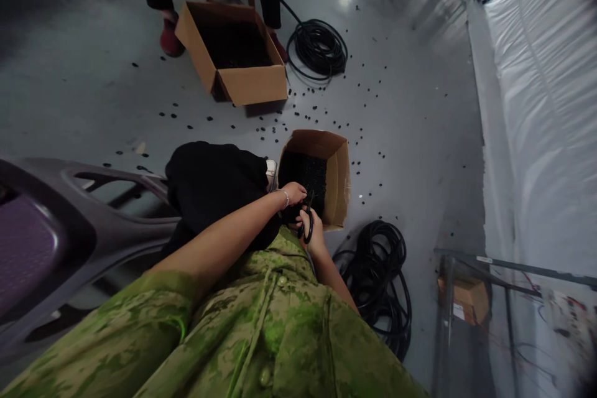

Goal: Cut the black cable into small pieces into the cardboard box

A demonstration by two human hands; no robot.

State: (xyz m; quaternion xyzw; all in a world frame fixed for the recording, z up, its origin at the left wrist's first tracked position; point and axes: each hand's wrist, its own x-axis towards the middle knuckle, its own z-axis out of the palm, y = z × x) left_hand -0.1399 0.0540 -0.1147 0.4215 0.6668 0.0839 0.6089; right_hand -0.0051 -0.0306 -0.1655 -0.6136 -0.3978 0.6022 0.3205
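One pair of black scissors (310, 217) is at the mouth of the open carton (337, 196); the right hand (317, 230) curls around it. The left hand (295, 192) bends its fingers near the blades (whether pinching something, I cannot tell), so a slip could cut them.

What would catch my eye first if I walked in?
Probably the green camouflage shirt filling the bottom of the view. Just above it, the right hand holds black-handled scissors over an open cardboard box. Small black pieces dot the grey floor beyond, near a coil of black hose or cable.
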